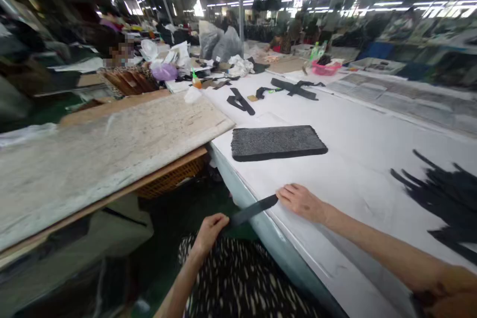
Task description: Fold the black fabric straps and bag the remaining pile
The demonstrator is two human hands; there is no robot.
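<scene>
Left hand (211, 231) is pinched nearly closed, thumb against fingers, on the near-left end of a narrow, flat black strip of fabric-like material (251, 212); the right hand (301, 201), its fingers likewise drawn together, grips the far-right end. Held by both ends, the strip runs straight, probably to keep it flat and untwisted. It slants across the near edge of the white-covered worktop (357, 159), its right end over the surface and its left end out past the edge, near the wearer's black-and-cream patterned garment (238, 278). Beyond the right hand lies a ribbed, dark grey rectangular block (278, 142), apparently strips packed side by side to stay aligned. Farther right, a loose, splayed heap of black strips (449, 196) lies near the right arm, seemingly for easy reach.
</scene>
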